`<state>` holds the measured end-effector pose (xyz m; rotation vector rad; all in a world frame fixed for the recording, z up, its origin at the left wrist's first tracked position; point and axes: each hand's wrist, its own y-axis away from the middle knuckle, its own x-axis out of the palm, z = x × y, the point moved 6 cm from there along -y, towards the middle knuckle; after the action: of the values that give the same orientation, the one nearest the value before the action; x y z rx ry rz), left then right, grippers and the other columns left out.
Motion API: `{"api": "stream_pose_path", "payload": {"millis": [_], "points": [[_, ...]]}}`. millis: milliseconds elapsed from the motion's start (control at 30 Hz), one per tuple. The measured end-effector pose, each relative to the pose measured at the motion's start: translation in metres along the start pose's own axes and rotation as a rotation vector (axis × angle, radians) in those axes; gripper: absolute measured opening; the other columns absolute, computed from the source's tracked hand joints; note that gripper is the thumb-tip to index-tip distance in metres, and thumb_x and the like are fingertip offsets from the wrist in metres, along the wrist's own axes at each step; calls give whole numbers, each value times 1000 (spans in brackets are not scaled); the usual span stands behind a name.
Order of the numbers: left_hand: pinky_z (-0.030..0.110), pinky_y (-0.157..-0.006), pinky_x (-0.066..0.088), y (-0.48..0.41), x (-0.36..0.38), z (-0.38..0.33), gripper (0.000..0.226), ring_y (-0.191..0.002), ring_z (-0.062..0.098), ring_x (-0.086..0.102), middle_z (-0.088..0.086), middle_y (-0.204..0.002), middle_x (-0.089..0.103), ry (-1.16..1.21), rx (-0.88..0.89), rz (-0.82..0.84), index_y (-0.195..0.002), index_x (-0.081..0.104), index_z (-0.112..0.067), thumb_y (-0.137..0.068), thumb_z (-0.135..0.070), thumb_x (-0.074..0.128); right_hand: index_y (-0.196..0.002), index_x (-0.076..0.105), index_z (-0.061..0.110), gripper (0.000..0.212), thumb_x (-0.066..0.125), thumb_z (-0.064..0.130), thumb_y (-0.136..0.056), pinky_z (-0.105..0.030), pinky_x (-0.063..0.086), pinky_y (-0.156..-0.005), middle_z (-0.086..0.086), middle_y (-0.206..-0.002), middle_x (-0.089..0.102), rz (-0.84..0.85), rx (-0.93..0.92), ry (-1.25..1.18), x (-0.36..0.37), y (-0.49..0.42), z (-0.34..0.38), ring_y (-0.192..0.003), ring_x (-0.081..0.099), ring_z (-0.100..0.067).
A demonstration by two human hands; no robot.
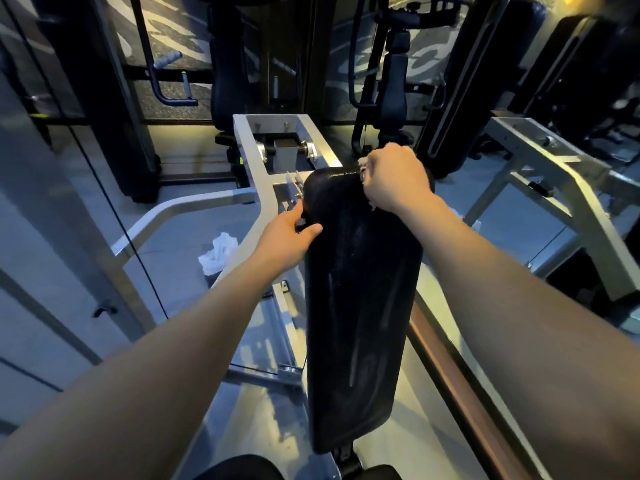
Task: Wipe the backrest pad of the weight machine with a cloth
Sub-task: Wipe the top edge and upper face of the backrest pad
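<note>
The long black backrest pad (360, 306) runs from the lower middle up to the centre of the head view, with faint wet streaks on its face. My right hand (394, 176) is closed on a pale cloth (363, 164) and presses it against the pad's top right corner; only scraps of the cloth show around the fingers. My left hand (289, 237) grips the pad's upper left edge, thumb on the front face and fingers behind.
A silver steel frame (249, 147) carries the pad and extends left and back. A crumpled white plastic bag (218, 252) lies on the floor at the left. A mirror (519, 202) on the right reflects the frame. Dark weight machines (228, 64) stand behind.
</note>
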<state>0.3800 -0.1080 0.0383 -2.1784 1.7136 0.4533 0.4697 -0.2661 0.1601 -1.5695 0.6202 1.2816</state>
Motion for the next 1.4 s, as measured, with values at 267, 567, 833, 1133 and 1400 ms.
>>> {"api": "stream_pose_path", "payload": {"millis": [267,567,833,1133,1400], "points": [[24,-87,40,15,-13,15,37,-106,10,60,-7,-118,65,-22,-84,42,-137,60,-21,-100,-24,55,-89,65,10,27,45,23,-102,-43,47,-87,-14,-96,58,79,-214,-47,4,4,59,-102,55,-38],[27,-62,45,19,-57,35,28,-70,16,56,0,-86,67,13,-150,-138,-107,71,-21,-98,-17,45,-117,71,18,28,50,27,-102,-40,40,-84,-10,-112,59,-36,-309,34,13,29,94,-105,53,-33],[24,-62,49,31,-68,52,25,-80,16,63,-2,-96,68,28,-180,-122,-110,69,-23,-101,-21,45,-113,70,13,25,57,25,-96,-44,42,-89,-10,-113,59,-120,-198,204,20,26,114,-107,52,-32],[26,-60,43,41,-84,64,22,-69,11,55,-2,-85,65,30,-176,-156,-104,65,-26,-100,-20,45,-101,68,6,17,62,12,-86,-44,37,-82,-11,-99,57,-165,-371,435,46,66,123,-98,51,-33],[20,-57,43,41,-80,66,22,-72,10,58,-3,-93,63,66,-162,-138,-113,62,-23,-100,-19,45,-99,72,6,20,59,16,-87,-43,39,-77,-8,-93,58,-20,-511,472,102,127,121,-91,51,-30]]}}
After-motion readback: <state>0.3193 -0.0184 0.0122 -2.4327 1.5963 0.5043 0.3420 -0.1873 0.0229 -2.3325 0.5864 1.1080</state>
